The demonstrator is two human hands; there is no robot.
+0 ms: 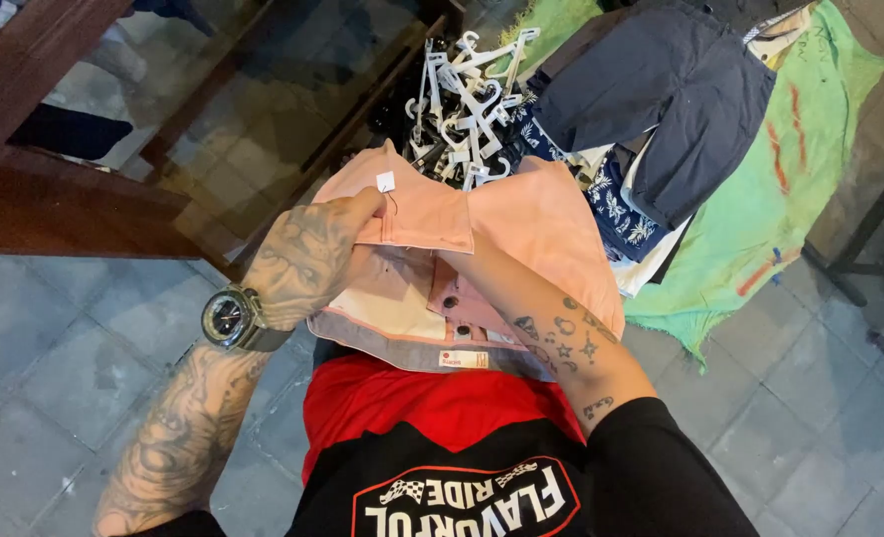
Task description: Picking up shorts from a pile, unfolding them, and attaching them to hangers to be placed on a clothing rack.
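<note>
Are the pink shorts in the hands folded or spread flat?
Partly folded: the pink shorts have one leg turned over, pinched by the left hand.

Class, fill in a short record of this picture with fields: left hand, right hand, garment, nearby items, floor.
left hand: left hand grips the upper edge of the pink shorts; wristwatch on the wrist
right hand: tucked inside the shorts, hidden
garment: pink, small white tag
nearby items: pile of white hangers, navy shorts, green cloth
floor: grey tiles
</note>
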